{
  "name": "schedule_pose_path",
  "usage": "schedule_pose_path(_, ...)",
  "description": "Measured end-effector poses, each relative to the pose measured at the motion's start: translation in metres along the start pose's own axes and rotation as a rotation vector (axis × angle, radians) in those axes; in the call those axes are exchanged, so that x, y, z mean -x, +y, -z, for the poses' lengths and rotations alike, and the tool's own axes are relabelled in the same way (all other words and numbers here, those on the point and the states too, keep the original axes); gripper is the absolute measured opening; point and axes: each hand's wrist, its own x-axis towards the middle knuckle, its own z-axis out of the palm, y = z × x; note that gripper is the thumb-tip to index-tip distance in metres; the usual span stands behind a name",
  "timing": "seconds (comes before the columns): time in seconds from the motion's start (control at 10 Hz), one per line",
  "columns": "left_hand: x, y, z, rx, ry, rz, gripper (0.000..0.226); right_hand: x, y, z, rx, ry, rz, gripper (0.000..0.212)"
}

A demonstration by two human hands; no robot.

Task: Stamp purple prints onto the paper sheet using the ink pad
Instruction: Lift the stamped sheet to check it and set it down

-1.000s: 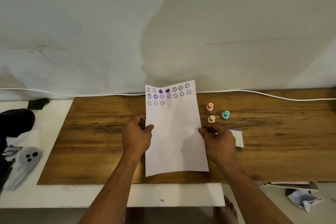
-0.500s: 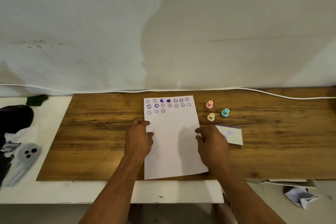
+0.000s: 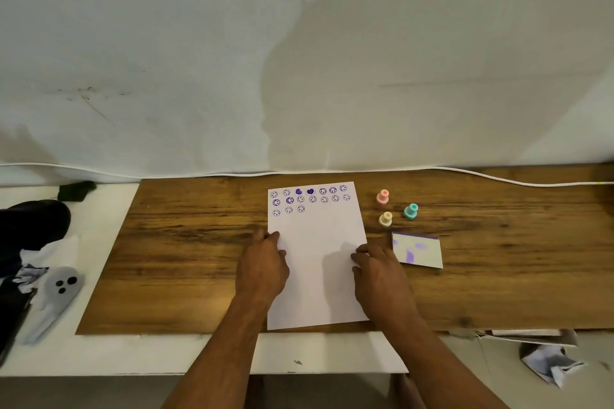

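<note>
A white paper sheet [image 3: 317, 252] lies flat on the wooden board [image 3: 186, 242], with rows of purple smiley and heart prints along its far end. My left hand [image 3: 264, 267] rests on the sheet's left edge, and my right hand [image 3: 378, 272] rests on its right edge; neither holds a stamp. To the right stand a pink stamp [image 3: 382, 197], a cream stamp [image 3: 385, 219] and a teal stamp [image 3: 411, 211]. The white ink pad [image 3: 418, 250], smeared with purple, lies just right of my right hand.
A white cable [image 3: 498, 178] runs along the wall behind the board. Left of the board, on a white surface, lie a grey ghost-shaped cloth [image 3: 61, 289] and a dark object [image 3: 31, 222]. Crumpled paper [image 3: 548, 362] lies low at the right.
The sheet was lifted and curled a second ago; now it lies flat on the board. Both hands have lowered with it and rest on its edges.
</note>
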Motion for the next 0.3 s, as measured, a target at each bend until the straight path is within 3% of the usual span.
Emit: schedule_pose_path(0.3, 0.039, 0.0, 0.02, -0.078, -0.137, -0.1, 0.061, 0.023, -0.014, 0.027, -0.035, -0.19, 0.042, 0.051)
